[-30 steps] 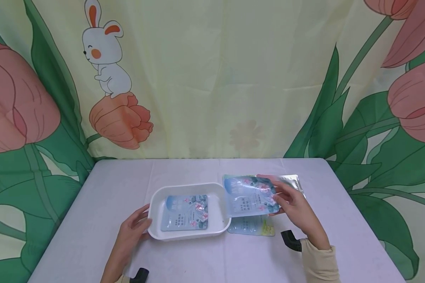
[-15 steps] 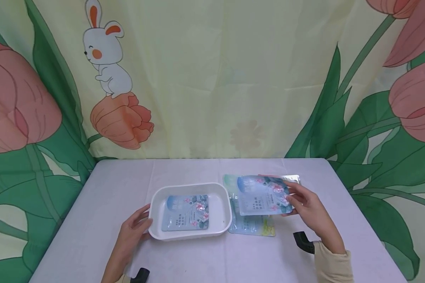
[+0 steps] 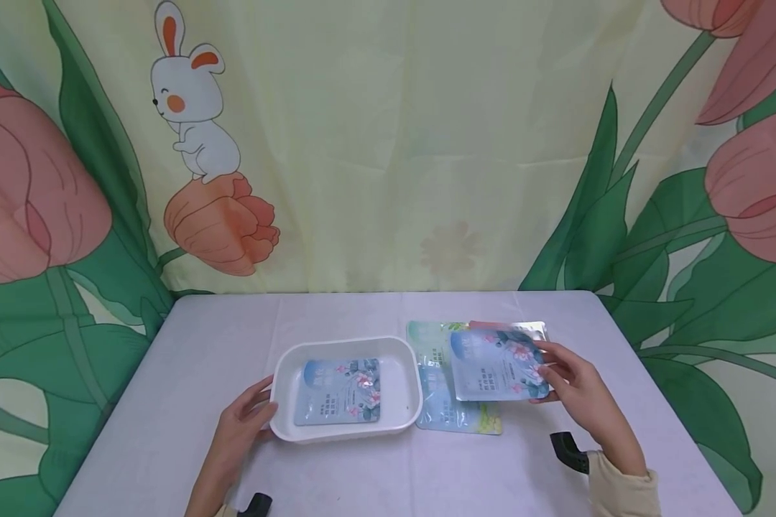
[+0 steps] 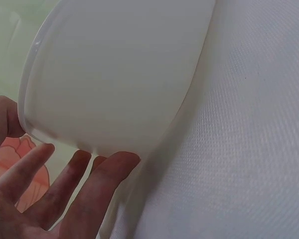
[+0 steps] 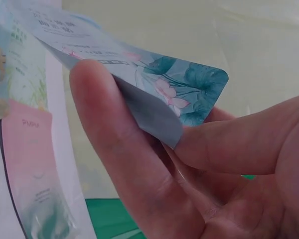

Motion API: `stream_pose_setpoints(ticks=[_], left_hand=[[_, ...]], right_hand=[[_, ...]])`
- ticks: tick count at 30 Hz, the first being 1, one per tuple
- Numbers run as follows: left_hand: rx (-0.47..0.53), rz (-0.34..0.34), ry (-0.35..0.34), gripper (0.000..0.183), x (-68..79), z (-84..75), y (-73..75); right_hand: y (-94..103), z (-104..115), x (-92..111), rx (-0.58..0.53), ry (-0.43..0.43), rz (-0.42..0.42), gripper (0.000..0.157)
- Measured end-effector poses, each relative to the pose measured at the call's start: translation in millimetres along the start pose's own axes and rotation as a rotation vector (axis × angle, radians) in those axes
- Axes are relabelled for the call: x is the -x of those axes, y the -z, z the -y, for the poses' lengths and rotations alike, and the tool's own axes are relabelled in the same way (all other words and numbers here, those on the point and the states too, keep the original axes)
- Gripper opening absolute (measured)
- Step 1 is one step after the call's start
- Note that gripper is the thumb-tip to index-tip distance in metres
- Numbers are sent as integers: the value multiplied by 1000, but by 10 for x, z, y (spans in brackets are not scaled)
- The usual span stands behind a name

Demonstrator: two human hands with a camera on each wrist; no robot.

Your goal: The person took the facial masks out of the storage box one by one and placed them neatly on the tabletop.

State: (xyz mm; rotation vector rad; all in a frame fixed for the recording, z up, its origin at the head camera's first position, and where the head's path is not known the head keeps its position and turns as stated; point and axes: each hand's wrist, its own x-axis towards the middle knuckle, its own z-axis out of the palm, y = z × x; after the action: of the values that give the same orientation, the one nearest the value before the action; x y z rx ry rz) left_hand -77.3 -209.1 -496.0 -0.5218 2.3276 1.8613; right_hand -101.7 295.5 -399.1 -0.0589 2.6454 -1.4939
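My right hand [image 3: 575, 388] pinches a blue flat face mask packet [image 3: 494, 362] by its right edge, thumb on the printed face. Pink lotus flowers and leaves decorate the packet [image 5: 164, 92], whose edge bends near the thumb in the right wrist view. It overlaps several other packets to the right of a white tray [image 3: 401, 373]. Inside the tray lies a matching blue lotus packet [image 3: 338, 391]. My left hand [image 3: 242, 420] holds the tray's left end, thumb at the rim and fingertips against the outer wall [image 4: 109, 99].
Beneath the held packet lie a green packet [image 3: 433, 341], a blue one with yellow-green print [image 3: 442, 413] and a pink one [image 5: 32, 154], partly covered. A white cloth covers the table [image 3: 343, 477]. Behind it hangs a printed curtain [image 3: 375, 165].
My right hand has moved the lotus packet rightward, away from the tray's right rim, uncovering more of the green and blue packets. My left hand and the tray stay put.
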Motion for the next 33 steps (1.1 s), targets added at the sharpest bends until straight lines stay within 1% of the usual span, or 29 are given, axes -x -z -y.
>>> stream_pose_setpoints(ticks=[8, 13, 19, 25, 33], left_hand=[[-3, -3, -2, 55, 8, -2, 5], [4, -1, 4, 56, 2, 8, 11], [13, 5, 11, 56, -9, 5, -2], [8, 2, 9, 57, -22, 15, -11], [53, 11, -15, 56, -9, 41, 12]], right_hand=[[55, -96, 60, 18, -19, -8, 51], [111, -174, 83, 9, -44, -8, 51], [173, -292, 119, 11, -96, -6, 52], [201, -381, 111, 27, -128, 0, 51], [220, -494, 64, 52, -209, 9, 51]])
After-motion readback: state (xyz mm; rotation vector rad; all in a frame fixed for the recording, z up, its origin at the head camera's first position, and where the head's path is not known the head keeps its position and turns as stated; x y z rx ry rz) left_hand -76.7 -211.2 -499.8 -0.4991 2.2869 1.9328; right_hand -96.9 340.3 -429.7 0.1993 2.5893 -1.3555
